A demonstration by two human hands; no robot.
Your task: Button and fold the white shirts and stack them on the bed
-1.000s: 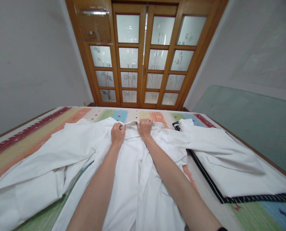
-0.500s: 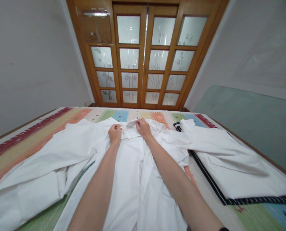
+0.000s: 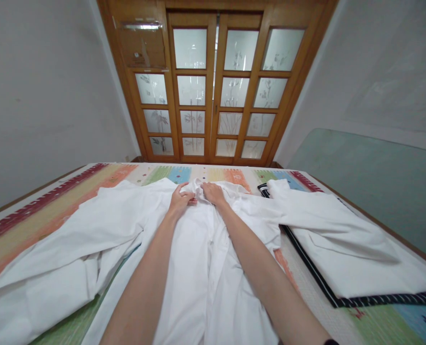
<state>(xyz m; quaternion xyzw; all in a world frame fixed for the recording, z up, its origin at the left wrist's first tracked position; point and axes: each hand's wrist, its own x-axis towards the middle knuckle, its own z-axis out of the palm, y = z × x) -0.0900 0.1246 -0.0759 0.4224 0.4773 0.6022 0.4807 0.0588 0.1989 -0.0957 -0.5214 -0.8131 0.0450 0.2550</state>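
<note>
White fabric long-sleeved shirt (image 3: 187, 268) is laid out on a multicoloured striped cloth (image 3: 48, 215) — its collar (image 3: 234, 189) clamped in the fingers of the right hand (image 3: 215, 192); the left hand (image 3: 179, 203) is held just beside — fingers parted, contact unconfirmed.

Left hand (image 3: 181, 201): bare, five-digit, with tapering fingers; nails too small to make out.
Left forearm (image 3: 143, 282): bare, long and plain in outline, narrow at the wrist and broadening evenly towards the elbow; surface unmarked as far as visible; cropped by the lower border of the head view.
Right hand (image 3: 213, 192): bare, of similar build, rounded across the knuckles; fingertips partly hidden.
Right forearm (image 3: 265, 275): bare, same tapered form, slim at the wrist, widest near the lower border.
Narrow black curved edging (image 3: 330, 342): one, worn at the near end of the right forearm; only a sliver shows, whether sleeve hem or band cannot be told; material indistinct.
</note>
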